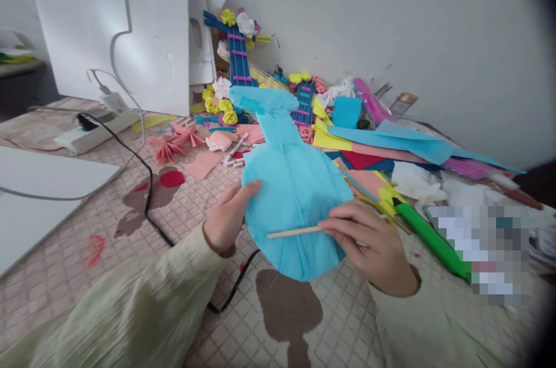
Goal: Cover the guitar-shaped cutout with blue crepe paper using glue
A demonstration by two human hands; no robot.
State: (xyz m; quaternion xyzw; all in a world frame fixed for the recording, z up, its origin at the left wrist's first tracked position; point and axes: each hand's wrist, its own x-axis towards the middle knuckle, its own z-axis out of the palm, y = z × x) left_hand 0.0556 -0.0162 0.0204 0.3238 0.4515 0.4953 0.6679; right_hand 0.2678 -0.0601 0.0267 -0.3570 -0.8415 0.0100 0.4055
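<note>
A light blue paper-covered shape (pixel 289 188), with a rounded body, a neck and a wide head like a small guitar, is held up over the table. My left hand (pixel 230 211) grips its left edge, thumb on the front and the other fingers mostly hidden behind. In my right hand (pixel 369 240) a thin wooden stick (pixel 295 232) is pinched between thumb and fingers. The stick lies nearly level across the lower part of the blue body; whether it touches the paper I cannot tell.
Behind lie paper flowers (pixel 219 104), pink folded paper (pixel 169 148), blue sheets (pixel 417 142) and markers (pixel 237 150). A green hot-glue-gun-like tool (pixel 434 237) rests at right. At left, a black cable (pixel 150 194) runs from a power strip (pixel 95 130); white boards (pixel 117 32) lean on the wall.
</note>
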